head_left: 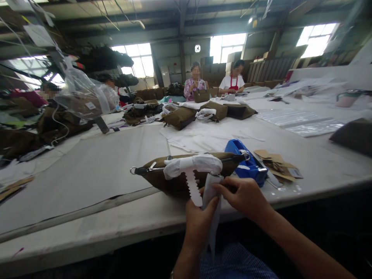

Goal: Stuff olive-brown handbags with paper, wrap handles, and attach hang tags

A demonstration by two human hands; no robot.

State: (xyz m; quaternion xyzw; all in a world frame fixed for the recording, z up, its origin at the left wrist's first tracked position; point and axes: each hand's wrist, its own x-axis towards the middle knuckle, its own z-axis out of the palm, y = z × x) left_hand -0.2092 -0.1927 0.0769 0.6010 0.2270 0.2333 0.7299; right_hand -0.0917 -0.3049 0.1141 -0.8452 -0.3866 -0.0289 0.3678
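Pinching a white wrapping sheet (211,188) at the near edge of the desk (87,174), left hand (200,223) fingers clamp its lower part and right hand (247,195) fingers grip its upper edge. Olive bag (174,181) lies on that near edge right behind the hands, handle wrapped in white. Blue tape dispenser (247,162) sits just behind its right end, cardboard tags (276,162) beside it.
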